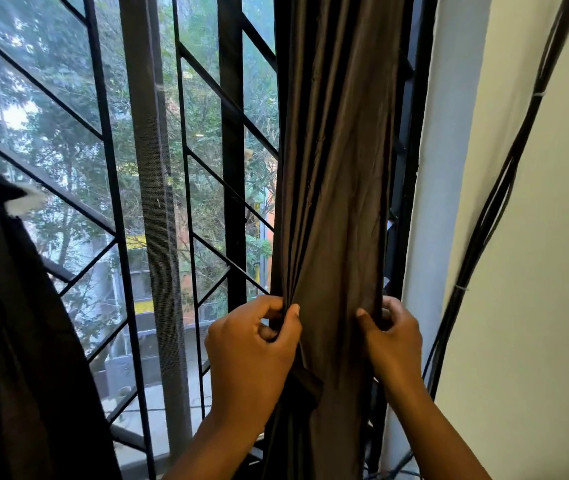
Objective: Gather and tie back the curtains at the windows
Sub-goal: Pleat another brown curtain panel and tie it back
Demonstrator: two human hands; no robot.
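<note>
A second dark curtain (16, 323) hangs at far left before the barred window (158, 168); the left hand (252, 344) and right hand (390, 337) each pinch the gathered brown curtain's (335, 168) edges, beside black cables (498, 202).

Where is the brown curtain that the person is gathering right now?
In the head view the brown curtain hangs right of centre, between the black window grille and the white wall, pinched by the left hand and the right hand.
</note>
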